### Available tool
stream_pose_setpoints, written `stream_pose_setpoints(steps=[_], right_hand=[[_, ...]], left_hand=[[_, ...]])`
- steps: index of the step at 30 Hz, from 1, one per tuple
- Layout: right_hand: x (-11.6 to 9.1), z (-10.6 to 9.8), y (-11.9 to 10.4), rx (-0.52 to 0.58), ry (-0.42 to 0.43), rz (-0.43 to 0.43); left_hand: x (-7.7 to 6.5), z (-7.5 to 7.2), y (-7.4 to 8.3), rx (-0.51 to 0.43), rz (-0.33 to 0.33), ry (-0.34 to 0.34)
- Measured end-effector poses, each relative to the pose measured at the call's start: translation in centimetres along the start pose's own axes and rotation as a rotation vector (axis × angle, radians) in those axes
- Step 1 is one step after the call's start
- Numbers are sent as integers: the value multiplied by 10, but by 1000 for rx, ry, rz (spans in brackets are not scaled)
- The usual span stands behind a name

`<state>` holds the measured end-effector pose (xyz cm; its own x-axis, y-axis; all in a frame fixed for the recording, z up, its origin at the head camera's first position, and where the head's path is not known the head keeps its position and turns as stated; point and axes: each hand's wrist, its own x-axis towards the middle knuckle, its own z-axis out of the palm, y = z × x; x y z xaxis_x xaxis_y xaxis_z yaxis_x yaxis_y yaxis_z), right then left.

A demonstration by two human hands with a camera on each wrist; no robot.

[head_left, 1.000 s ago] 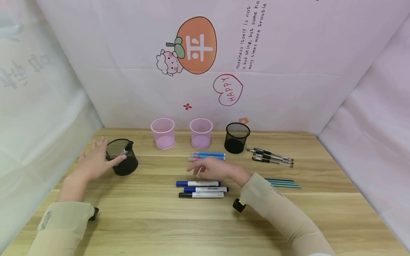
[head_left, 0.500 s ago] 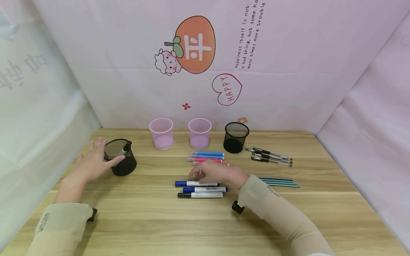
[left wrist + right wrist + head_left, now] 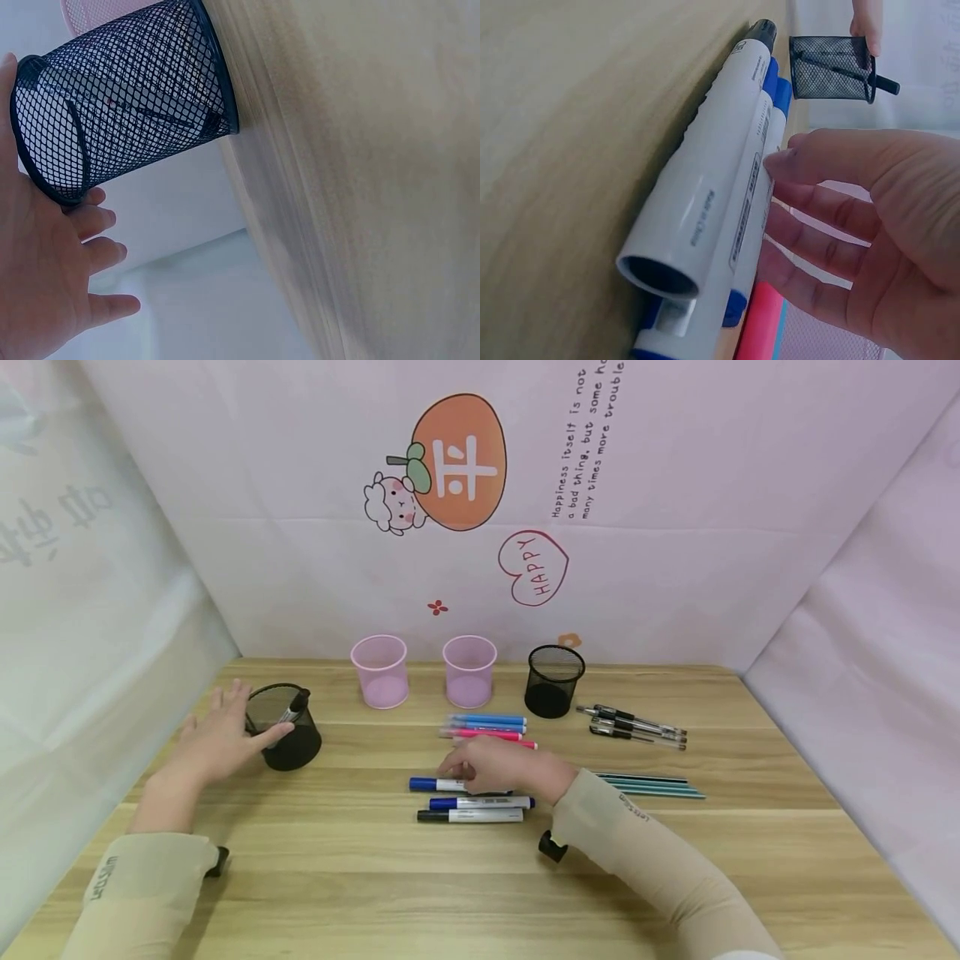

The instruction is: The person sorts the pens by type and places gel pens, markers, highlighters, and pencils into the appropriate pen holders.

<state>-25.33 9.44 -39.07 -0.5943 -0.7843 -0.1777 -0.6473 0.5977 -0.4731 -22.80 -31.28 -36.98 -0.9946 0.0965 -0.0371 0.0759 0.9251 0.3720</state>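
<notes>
The right hand [image 3: 495,765] came down and, nearly closed, pinched the farther blue-capped white plastic marker [image 3: 441,785] midway between the wooden table [image 3: 360,868]'s side edges, so its grasping seemed begun; the half-open left hand [image 3: 217,741] gripped the round black mesh cup [image 3: 297,747] near the far left corner.

Bright, diffuse light; soft shadows on tabletop [image 3: 360,893]; wrist views duller.

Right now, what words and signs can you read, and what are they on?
"Happiness itself is not a bad thing, but some h… many times more trouble": back cloth, cut off on top.
"HAPPY": red heart.
"平", sideways: drawn orange.
"LetsSlim", small: left sleeve, right sleeve.
"Made in China": black-capped marker.
Too blurred: grey signs on the left cloth.
Too small: other print on the markers.
</notes>
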Motion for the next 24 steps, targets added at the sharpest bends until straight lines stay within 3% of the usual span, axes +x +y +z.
stream_pose_setpoints(steps=[14, 24], right_hand=[[7, 1, -2, -83, 2, 48], [8, -3, 7, -20, 11, 64]], left_hand=[[1, -1, 0, 15, -2, 0], [1, -1, 0, 15, -3, 0]])
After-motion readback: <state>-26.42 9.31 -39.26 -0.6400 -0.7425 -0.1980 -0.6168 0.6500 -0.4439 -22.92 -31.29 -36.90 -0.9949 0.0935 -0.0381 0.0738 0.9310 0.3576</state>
